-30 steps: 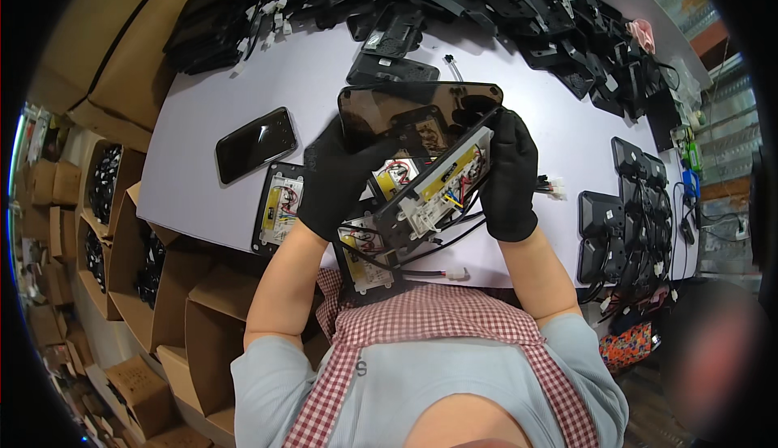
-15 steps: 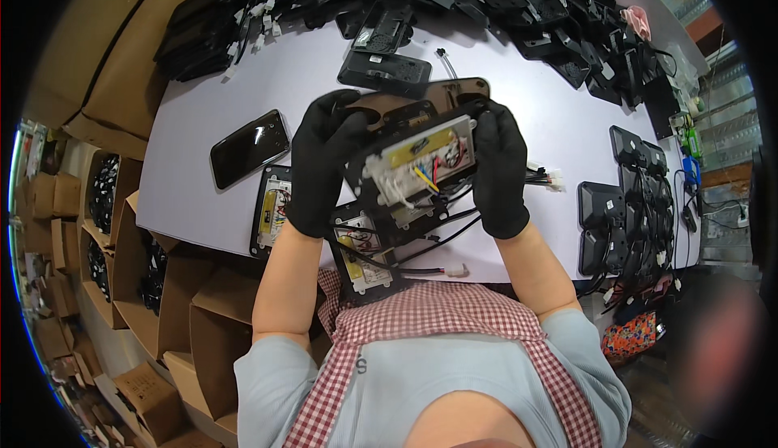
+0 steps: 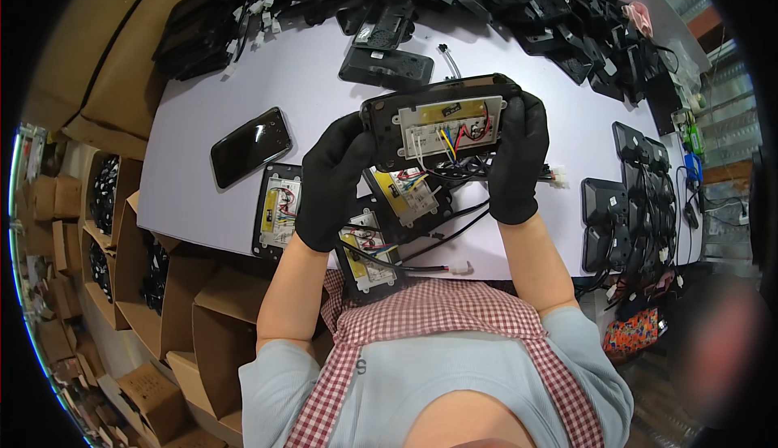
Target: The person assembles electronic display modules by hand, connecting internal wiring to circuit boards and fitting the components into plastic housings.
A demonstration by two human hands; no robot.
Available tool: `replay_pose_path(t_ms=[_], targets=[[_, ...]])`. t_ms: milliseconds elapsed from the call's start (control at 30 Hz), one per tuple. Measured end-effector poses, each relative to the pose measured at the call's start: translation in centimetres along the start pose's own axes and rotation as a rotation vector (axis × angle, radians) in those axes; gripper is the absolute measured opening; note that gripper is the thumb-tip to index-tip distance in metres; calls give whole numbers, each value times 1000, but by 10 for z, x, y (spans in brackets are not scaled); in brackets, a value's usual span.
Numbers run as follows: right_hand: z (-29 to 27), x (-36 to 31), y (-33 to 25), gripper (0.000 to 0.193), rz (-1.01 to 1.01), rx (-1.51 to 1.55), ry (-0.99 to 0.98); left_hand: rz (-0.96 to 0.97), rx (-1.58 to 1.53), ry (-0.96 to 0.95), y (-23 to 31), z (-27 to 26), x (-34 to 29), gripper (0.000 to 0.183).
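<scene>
My gloved left hand (image 3: 335, 176) and gloved right hand (image 3: 519, 158) grip opposite ends of a black display housing (image 3: 389, 134) over the table. Its back faces up, tilted, showing a pale circuit board (image 3: 450, 133) with a yellow patch and red, blue, yellow and white wires. Just beneath lies a second wired housing (image 3: 403, 197). Closer to my apron is a third (image 3: 369, 261), with black cables ending in a white connector (image 3: 462, 268). Beside my left wrist another open housing (image 3: 278, 209) rests on the table. My fingers behind the held housing are partly hidden.
A glossy black panel (image 3: 251, 146) lies on the white table (image 3: 182, 180) at left. Black housings and cables (image 3: 519, 2) heap along the far side. Several finished-looking units (image 3: 604, 205) stand at right. Cardboard boxes (image 3: 219, 318) with black parts stand left of the table.
Both hands have shifted right with the housing. Its shiny front cover part, seen behind it before, now lies mostly hidden, the two pieces close together. The board is now sharper and more level.
</scene>
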State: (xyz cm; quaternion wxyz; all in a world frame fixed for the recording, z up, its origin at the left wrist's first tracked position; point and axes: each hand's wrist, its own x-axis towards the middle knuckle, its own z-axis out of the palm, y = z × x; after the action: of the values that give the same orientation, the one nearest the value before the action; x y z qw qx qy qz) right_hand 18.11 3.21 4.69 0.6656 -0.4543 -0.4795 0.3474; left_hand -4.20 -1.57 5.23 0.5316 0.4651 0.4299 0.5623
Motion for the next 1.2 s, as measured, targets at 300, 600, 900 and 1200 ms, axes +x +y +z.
replay_pose_path(t_ms=[300,600,900,1200], targets=[[3,-10,1,21,42,23,19,161,168,-8,1,11,-11,38],[5,-13,-18,27,106,130,-73,202,317,231,0,15,-3,24],[-29,24,-29,39,-502,-478,-643,429,707,155,14,12,17,20],[18,30,-61,27,-578,-505,-855,668,911,-137,28,25,14,32]])
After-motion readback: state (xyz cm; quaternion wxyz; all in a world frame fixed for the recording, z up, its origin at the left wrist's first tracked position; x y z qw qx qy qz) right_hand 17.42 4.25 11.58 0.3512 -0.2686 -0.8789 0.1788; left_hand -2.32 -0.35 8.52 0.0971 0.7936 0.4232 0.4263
